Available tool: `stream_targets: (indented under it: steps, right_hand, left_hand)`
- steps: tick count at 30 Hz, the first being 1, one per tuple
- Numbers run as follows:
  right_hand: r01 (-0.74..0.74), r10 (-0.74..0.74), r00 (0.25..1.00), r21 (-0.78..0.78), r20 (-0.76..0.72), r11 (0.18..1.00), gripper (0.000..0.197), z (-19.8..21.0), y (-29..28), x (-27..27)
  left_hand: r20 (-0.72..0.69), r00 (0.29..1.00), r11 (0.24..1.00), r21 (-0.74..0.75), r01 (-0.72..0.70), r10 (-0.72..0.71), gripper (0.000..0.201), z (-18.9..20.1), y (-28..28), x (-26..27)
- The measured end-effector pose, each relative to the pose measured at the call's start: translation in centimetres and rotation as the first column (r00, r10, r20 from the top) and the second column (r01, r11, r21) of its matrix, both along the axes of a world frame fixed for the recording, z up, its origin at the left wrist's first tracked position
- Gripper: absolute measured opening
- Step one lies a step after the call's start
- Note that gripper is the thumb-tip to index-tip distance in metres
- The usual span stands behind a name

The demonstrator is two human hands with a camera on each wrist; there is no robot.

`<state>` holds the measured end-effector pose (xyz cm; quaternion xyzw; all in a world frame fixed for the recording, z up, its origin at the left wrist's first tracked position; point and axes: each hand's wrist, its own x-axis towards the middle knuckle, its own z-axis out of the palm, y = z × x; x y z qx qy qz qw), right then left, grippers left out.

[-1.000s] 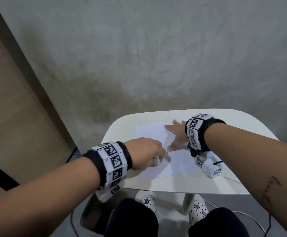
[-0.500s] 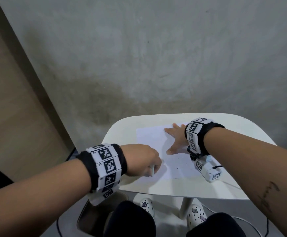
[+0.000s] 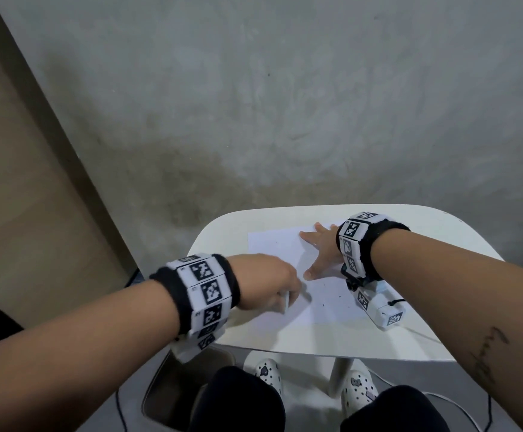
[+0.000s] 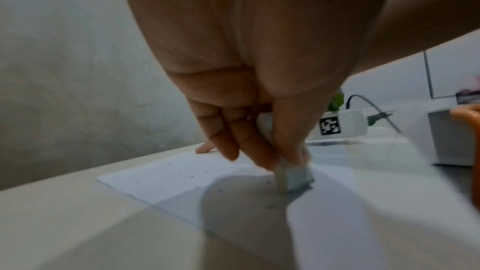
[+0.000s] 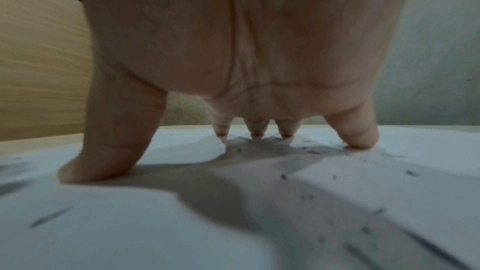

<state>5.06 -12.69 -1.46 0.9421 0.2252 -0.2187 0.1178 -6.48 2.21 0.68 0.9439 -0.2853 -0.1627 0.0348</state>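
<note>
A white sheet of paper [image 3: 272, 244] [image 4: 161, 174] [image 5: 337, 202] lies on a small pale table [image 3: 347, 341]. My left hand [image 3: 269, 285] [image 4: 259, 147] pinches a white eraser [image 4: 293, 178] [image 3: 286, 304], whose lower end presses on the paper near its front left part. My right hand [image 3: 319, 247] [image 5: 233, 141] lies spread flat on the sheet, its fingertips [image 5: 361, 141] and thumb pressing it down. Dark eraser crumbs [image 5: 283, 176] [image 4: 192, 176] dot the paper.
The table stands against a grey concrete wall [image 3: 285, 104], with a wooden panel [image 3: 20, 198] to the left. A wrist camera unit [image 3: 382, 310] with a cable rests on the table's right part. Below are my knees, white clogs [image 3: 268, 374] and a bin [image 3: 173, 394].
My left hand with the eraser has slid a little towards the paper's front left and then back right. The right hand stays pressed on the sheet.
</note>
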Motion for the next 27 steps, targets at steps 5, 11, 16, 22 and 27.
stream_targets:
  steps: [5, 11, 16, 22, 27]
  right_hand:
    - [-0.006, 0.006, 0.999, 0.001, 0.032, 1.000, 0.104, -0.1, 0.0, -0.3]
    - [0.003, -0.003, 1.000, 0.011, 0.021, 1.000, 0.108, -0.5, -0.2, 0.2]
    - [-0.022, 0.020, 0.996, 0.015, 0.083, 1.000, 0.102, -0.7, -0.2, -0.3]
    - [0.010, -0.010, 1.000, 0.038, 0.012, 0.999, 0.111, -0.7, -0.2, 0.4]
    - [-0.016, 0.016, 0.998, 0.015, 0.054, 1.000, 0.107, -0.6, -0.2, 0.0]
  left_hand:
    - [0.081, 0.996, 0.998, -0.053, -0.032, 0.036, 0.018, -0.6, -0.1, 0.3]
    - [-0.023, 0.999, 1.000, 0.008, -0.027, 0.027, 0.014, -0.1, 1.2, -0.3]
    - [0.114, 0.984, 0.990, -0.041, -0.134, 0.138, 0.018, -0.3, 0.3, 3.2]
    - [-0.041, 0.998, 0.998, 0.039, -0.046, 0.048, 0.013, -0.4, 2.6, 1.2]
    - [0.049, 0.995, 0.996, 0.026, -0.083, 0.082, 0.018, 0.3, 1.1, 3.8]
